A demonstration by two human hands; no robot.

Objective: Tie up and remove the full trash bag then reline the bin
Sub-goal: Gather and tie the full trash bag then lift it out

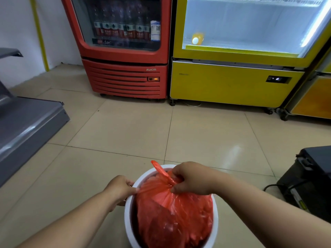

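Note:
A full red trash bag sits inside a white round bin on the tiled floor at the bottom centre. My right hand is closed around the gathered neck of the bag, and a red handle strip sticks up past my fingers. My left hand pinches a stretched edge of the bag at the bin's left rim. The bag's plastic is pulled taut between both hands.
A red drinks cooler and a yellow display fridge stand against the far wall. A grey metal shelf base lies to the left. A dark case with a cable sits on the right. Beige floor tiles stretch between them.

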